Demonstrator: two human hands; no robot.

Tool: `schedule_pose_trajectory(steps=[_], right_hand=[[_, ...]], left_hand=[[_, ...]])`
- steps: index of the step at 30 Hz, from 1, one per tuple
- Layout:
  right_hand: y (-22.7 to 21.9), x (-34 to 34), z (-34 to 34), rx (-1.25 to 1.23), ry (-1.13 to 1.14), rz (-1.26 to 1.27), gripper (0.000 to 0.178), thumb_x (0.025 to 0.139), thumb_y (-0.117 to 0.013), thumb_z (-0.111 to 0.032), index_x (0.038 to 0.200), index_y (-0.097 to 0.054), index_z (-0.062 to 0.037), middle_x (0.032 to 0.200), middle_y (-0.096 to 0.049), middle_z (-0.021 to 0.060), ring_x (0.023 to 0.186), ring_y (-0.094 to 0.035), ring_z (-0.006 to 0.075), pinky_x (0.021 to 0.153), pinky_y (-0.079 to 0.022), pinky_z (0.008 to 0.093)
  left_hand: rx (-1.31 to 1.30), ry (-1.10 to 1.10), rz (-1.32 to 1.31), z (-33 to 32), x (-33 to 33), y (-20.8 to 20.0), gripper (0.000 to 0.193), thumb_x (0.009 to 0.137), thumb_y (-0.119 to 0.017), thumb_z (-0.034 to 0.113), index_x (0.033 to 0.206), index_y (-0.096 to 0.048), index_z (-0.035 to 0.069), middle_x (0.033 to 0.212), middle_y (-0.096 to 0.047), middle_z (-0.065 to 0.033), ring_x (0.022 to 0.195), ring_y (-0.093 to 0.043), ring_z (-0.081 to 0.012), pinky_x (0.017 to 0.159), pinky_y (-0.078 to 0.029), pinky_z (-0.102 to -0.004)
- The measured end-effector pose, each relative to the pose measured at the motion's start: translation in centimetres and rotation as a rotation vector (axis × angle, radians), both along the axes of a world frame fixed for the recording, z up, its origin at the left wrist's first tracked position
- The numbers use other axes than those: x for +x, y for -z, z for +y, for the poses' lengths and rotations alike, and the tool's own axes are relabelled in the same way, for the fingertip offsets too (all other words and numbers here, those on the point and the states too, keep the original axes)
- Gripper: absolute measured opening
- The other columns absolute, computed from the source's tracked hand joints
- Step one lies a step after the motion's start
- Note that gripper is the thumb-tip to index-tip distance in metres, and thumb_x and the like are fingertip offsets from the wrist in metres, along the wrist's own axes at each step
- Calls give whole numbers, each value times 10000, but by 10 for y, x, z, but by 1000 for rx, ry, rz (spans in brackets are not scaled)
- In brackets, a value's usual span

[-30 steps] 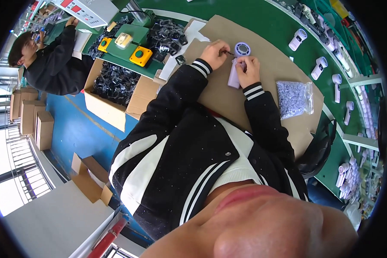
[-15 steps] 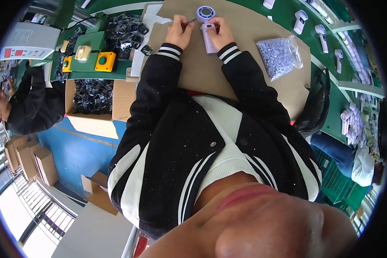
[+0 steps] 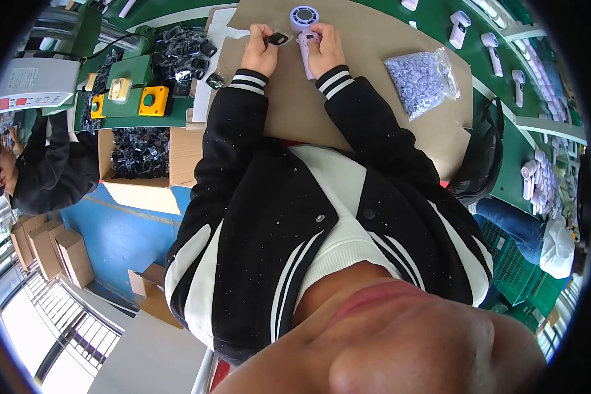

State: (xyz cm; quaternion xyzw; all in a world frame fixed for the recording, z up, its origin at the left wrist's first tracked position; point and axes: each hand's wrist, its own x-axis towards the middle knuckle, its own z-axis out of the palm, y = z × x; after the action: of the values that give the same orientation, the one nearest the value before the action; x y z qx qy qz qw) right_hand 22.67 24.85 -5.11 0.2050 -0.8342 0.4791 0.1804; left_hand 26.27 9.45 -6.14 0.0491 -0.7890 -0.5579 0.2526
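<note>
My right hand is closed around the handle of a lilac handheld fan. The fan lies along the brown work surface, its round head pointing away from me. To its left, my left hand pinches a small flat black plastic piece between thumb and fingers. The black piece is apart from the fan, with its broad face showing. Left of that hand, a single dark glossy piece lies by the edge of the brown sheet.
A clear bag of small lilac parts lies to the right. Dark pieces are heaped at the left, and more fill a cardboard box. Yellow button boxes sit between them. Several fans line the green bench. A person works at far left.
The black piece in my left hand has turned from edge-on to showing its broad face. Both hands and the fan appear slightly farther left as the whole view shifts.
</note>
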Motion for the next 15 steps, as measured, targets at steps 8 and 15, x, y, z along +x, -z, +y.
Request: schedule_pose_trajectory(steps=[8,15], right_hand=[[-13,-44,28,-32,-278,-335,212,791,-568,-35,1000,-532,-47,917,-573,85,788,-549,205,733,-452,293],[-8,-43,35,18,-363,-305,171,782,-620,-134,933,-549,-95,833,-592,40,730,-576,210,687,-464,328]], left_hand=[[-90,22,-1,2,6,-7,219,777,-557,-1,958,-460,77,808,-586,-59,713,-564,-207,668,-448,-306],[-87,23,9,3,4,-6,208,773,-565,3,946,-476,75,790,-580,-52,691,-549,-196,648,-442,-297]])
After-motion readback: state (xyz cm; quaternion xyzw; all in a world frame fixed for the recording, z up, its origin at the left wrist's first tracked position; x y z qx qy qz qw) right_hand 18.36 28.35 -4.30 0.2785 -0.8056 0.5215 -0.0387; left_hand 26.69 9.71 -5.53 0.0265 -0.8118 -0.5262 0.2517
